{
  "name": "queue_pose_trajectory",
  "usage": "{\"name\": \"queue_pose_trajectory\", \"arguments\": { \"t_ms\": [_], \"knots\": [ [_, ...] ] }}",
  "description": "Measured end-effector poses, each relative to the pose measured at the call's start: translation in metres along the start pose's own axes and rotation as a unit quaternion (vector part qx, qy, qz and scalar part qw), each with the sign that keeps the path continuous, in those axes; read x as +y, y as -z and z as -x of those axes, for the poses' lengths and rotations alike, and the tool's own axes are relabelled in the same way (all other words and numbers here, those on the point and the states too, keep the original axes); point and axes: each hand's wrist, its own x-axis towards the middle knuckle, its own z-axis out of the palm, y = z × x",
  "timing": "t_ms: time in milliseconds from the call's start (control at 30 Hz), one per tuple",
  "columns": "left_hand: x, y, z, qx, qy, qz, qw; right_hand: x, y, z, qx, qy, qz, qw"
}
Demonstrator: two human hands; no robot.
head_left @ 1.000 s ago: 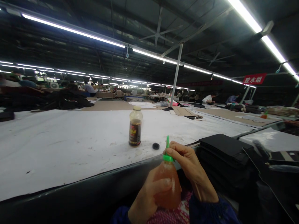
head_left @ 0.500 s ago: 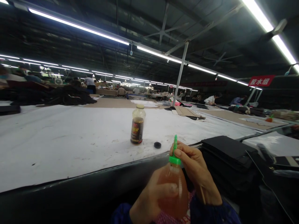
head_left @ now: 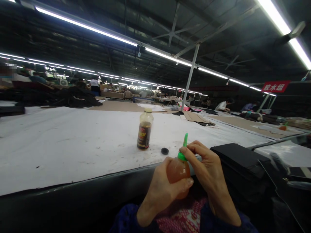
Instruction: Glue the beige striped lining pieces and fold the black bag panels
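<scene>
My left hand (head_left: 161,186) is wrapped round a soft squeeze bottle (head_left: 178,171) of amber liquid, held upright at the table's front edge. My right hand (head_left: 206,165) pinches the bottle's green nozzle cap (head_left: 182,156) at its base, and the pointed green tip sticks up above the fingers. Past my hands, a clear glass jar (head_left: 145,129) with a dark label and brown liquid stands on the white-covered table. A small black lid (head_left: 165,151) lies between that jar and my right hand.
At right, a stack of black sheets (head_left: 239,158) sits by the table edge. Dark cloth (head_left: 73,95) is heaped at far left. Cardboard pieces (head_left: 194,117) lie near a metal post (head_left: 190,77). Several people work at tables in the background.
The squeeze bottle is raised slightly and tilted a little further right. My right hand's fingers have slid down the nozzle to the cap's base. The jar and black lid stay put.
</scene>
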Motion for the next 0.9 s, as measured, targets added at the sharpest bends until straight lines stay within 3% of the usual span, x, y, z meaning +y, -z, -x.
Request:
{"name": "queue_pose_trajectory", "arguments": {
  "t_ms": [133,233,467,633,833,900],
  "knots": [
    [-0.001,-0.005,-0.007,0.044,-0.012,-0.059,0.997,-0.004,-0.005,-0.002,0.05,0.013,0.046,0.998],
    [-0.005,-0.006,-0.008,0.033,0.002,0.001,0.999,-0.003,-0.005,-0.003,0.066,0.025,0.05,0.996],
    [-0.003,0.002,-0.009,0.046,-0.009,0.122,0.991,0.015,0.004,0.006,-0.019,-0.048,-0.108,0.993],
    [0.012,0.007,-0.018,0.019,-0.008,0.185,0.982,0.019,0.005,0.018,-0.157,-0.093,-0.147,0.972],
    [0.016,0.001,-0.029,0.034,-0.018,0.19,0.981,0.014,0.001,0.019,-0.088,-0.106,-0.108,0.985],
    [0.012,-0.005,-0.03,0.033,-0.001,0.237,0.971,0.016,0.0,0.021,-0.054,-0.108,-0.102,0.987]
  ]
}}
